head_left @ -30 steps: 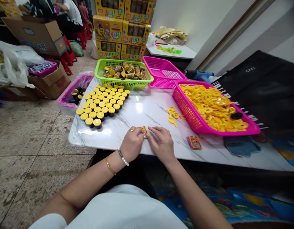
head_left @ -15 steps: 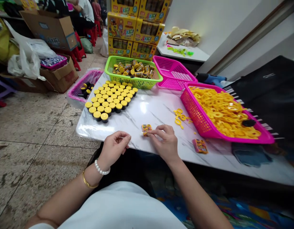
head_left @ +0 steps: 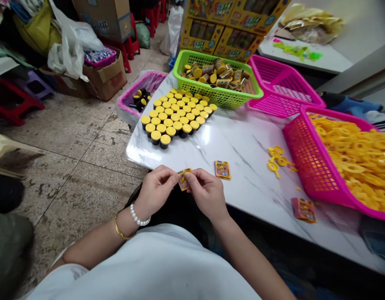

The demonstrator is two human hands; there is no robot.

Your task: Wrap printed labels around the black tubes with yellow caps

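Note:
Between my two hands, in front of the table's near edge, is a small colourful printed sticker or label [head_left: 184, 180]. My left hand [head_left: 157, 187] pinches its left side with thumb and fingers. On its right side my right hand [head_left: 207, 191] has a closed grip, thumb on top. A small stack of similar printed labels [head_left: 222, 170] lies on the table just beyond my right hand. Farther right a thicker stack of labels [head_left: 304, 209] rests near the table edge. Rows of black cups with yellow lids [head_left: 170, 114] stand at the table's left side.
A green basket [head_left: 217, 98] of labelled yellow-lidded cups stands at the back, beside a pink basket [head_left: 282, 104]. At right, another pink basket [head_left: 314, 162] holds yellow ring-shaped pieces; several loose yellow rings [head_left: 276, 158] lie beside it. A lined pink bin [head_left: 125, 100] is left of the table.
My right hand has lifted a label off the small stack and brought it to my left hand, which now grips it too. The view has swung down and left.

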